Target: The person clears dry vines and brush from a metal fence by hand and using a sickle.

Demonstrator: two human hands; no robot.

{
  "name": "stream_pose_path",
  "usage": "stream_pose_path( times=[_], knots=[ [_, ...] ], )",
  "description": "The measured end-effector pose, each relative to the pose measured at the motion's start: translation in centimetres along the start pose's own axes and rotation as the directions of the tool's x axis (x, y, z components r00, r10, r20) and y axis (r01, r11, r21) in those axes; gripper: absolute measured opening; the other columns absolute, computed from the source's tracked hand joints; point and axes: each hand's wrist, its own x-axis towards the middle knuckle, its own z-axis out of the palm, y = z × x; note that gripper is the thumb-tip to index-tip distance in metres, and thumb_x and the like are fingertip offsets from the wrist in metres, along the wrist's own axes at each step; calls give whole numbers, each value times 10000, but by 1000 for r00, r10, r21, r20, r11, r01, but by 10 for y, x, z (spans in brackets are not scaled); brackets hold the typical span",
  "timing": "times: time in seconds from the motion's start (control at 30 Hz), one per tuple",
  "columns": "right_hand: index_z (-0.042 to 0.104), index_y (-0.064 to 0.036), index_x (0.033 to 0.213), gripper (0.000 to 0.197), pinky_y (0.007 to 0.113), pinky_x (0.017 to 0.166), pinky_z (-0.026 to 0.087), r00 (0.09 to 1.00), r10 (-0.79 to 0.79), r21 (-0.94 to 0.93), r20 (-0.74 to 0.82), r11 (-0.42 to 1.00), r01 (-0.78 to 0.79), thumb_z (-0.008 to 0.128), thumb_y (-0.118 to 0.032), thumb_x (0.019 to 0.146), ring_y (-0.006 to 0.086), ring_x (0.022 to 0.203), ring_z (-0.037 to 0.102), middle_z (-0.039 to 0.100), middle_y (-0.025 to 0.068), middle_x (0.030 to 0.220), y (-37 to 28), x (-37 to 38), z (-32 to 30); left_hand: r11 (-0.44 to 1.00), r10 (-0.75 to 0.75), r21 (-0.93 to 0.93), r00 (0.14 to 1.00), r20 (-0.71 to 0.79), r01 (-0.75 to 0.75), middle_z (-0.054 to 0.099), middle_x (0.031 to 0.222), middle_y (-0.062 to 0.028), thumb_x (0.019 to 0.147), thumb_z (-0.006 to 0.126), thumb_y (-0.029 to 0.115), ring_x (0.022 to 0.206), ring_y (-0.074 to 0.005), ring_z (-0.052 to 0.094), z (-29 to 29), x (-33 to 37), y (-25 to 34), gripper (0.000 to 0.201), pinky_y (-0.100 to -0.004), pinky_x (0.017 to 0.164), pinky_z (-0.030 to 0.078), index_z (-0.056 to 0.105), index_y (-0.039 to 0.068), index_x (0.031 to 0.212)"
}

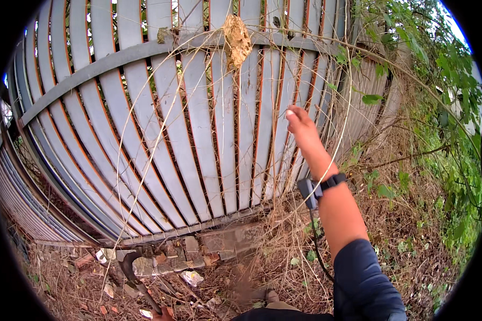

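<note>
Thin dry vine stems (284,155) pinched in the right hand (299,127), fingers closed about them, long axis running steeply up and down against the grey slatted metal fence (198,134), curving up left of the hand toward a dead brown leaf (236,40) above it. Below left of that hand, a dark curved-blade tool (131,273) gripped by the left hand (163,314) at the lower edge, blade pointing up over broken bricks (198,251). Green shrubs (444,117) off right.

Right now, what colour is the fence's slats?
Grey slats with orange-rust edges, clearest in the head view.
</note>
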Motion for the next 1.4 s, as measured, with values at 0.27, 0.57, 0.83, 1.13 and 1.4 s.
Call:
stream_pose_path(
  times=[0.27,0.57,0.83,1.13,1.4],
  knots=[
    [485,-2,1283,474,324,866,462,953,301,119,-34,948,-295,519,-364,979,205,975,563,562,116,1105,33,42,54,904,-142,-420,982,-123,78,663,957,-179,944,586,309,778,-300,612,32,-19,-29,360,-430,634,491,600,2,1131],
    [602,-78,872,313,215,401,235,988,101,165,-117,983,-81,485,-337,1002,44,456,305,375,-69,582,31,-53,13,821,-208,-553,976,-59,142,644,1062,-147,954,583,334,928,-237,572,11,-38,-35,461,-372,795,470,572,-70,1174],
    [590,-104,880,256,203,398,261,885,202,283,-419,955,-84,515,-317,999,35,480,365,456,-60,632,-36,-200,-113,978,183,-101,983,14,-181,622,1144,-183,949,572,262,973,-299,607,16,-11,-61,388,-423,774,501,540,83,1292],
    [494,-135,841,346,210,400,254,305,21,91,-952,972,217,486,-446,993,52,487,319,364,-63,627,-124,-455,-303,708,499,375,799,335,-599,648,1084,-143,869,601,390,838,-379,632,92,70,-73,582,-524,764,505,491,92,1357],
    [377,4,1436,487,366,1063,391,107,-401,-174,-910,136,-975,394,-89,958,260,1307,457,481,201,1406,-272,-812,-464,812,463,240,838,290,-532,657,1061,-144,886,563,417,849,-368,633,56,32,55,551,-513,751,505,511,112,1342]
  ],
)
